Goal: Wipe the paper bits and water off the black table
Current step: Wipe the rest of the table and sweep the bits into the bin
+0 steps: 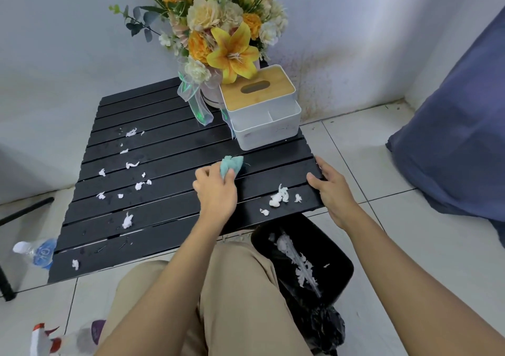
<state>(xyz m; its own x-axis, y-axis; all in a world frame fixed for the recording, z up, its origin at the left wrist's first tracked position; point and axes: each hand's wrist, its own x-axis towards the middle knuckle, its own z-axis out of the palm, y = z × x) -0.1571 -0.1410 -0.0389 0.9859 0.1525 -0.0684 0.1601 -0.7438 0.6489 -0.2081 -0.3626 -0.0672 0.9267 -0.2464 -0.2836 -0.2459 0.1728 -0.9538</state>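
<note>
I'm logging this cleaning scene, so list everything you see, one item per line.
table: one, black, centre
paper bits: many, white, scattered over table
cloth: one, teal, mid-table
tissue box: one, white, wooden lid, table's far right
flowers: one bunch, yellow-orange-cream, table's far edge
bin: one, black, floor by table's near right corner
water bottle: one, clear, floor left
spray bottle: one, white-red, floor near left
left hand: one, grips cloth
right hand: one, holds table's right edge

Tissue box [259, 109] and flowers [218, 27] bar the black table's [164, 142] far right; left free
</note>
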